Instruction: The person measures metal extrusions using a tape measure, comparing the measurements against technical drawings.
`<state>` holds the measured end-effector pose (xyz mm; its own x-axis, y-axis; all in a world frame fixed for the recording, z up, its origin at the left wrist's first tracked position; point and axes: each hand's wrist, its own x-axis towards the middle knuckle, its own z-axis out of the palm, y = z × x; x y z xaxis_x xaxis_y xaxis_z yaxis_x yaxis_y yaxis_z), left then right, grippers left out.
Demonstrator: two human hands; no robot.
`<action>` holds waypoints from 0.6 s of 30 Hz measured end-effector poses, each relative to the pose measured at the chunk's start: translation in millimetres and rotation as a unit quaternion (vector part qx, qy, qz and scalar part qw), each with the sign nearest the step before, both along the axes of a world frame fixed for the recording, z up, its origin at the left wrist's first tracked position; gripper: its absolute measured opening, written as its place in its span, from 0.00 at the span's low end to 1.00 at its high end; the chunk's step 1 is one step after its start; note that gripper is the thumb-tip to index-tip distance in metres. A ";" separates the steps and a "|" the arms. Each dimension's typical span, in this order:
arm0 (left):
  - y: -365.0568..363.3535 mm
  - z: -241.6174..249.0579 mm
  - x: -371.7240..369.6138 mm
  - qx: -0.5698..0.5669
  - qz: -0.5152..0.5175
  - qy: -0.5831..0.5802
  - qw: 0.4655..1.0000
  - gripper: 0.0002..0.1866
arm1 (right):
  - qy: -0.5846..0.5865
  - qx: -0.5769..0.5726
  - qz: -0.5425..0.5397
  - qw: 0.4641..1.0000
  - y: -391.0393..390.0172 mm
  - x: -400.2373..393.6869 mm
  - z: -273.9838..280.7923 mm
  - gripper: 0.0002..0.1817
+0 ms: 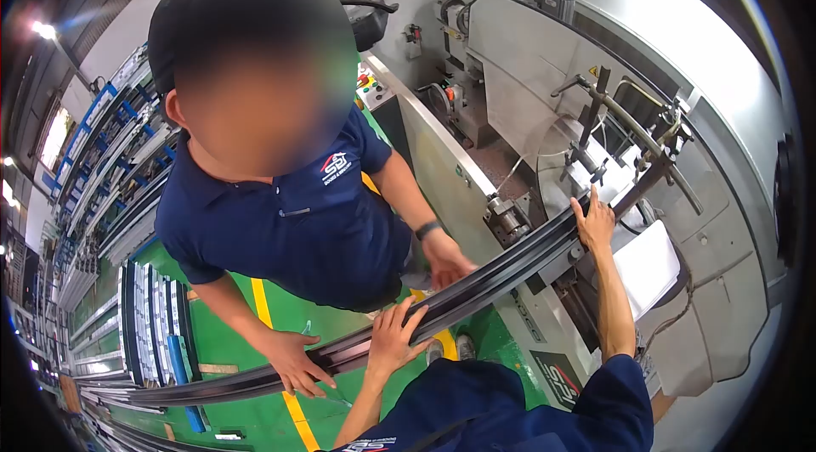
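On the co-worker's shirt (280, 227), left of the machine (714, 282), we see a red-and-white logo whose small line seems to begin "DOORS &"; its large letters we cannot read surely. We find tilted white lettering on a dark panel (557, 377) low on the machine's front, and a yellow warning triangle (593, 70) on its cover. The long dark profile (501, 274) lies with one end at the machine, beneath the clamp frame (633, 125), its long axis running away down and left, bowed in our wide view. At the machine end, the right hand (597, 227) rests on the profile with fingers spread; farther from the machine, the left hand (393, 340) lies against it, fingers also spread. Between these along the profile we see a co-worker's hand (449, 258), its finger state unclear to us; farthest from the machine, the co-worker's other hand (296, 360) has parted fingers beside the profile. White sheets (648, 265) sit on the machine just beside the right hand. The co-worker blocks part of our view of the racks (106, 184), well left of the machine.
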<state>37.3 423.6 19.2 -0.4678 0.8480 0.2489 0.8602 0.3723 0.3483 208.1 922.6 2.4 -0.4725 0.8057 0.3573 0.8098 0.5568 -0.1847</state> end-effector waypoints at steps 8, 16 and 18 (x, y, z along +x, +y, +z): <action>3.6 2.0 1.4 0.012 -0.003 0.004 1.000 0.41 | 0.008 0.029 -0.004 1.000 -2.1 2.2 -2.3 0.42; 4.4 8.9 3.7 0.011 0.002 0.010 1.000 0.39 | 0.041 -0.022 -0.088 0.995 -27.2 -2.0 1.5 0.29; 8.2 10.6 5.4 0.012 0.002 0.002 1.000 0.39 | 0.166 0.060 -0.044 0.983 -37.3 10.0 -9.4 0.26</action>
<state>42.7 431.7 29.9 -0.4700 0.8399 0.2716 0.8605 0.3674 0.3530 218.1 885.3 -7.0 -0.2437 0.7812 0.5747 0.7627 0.5204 -0.3840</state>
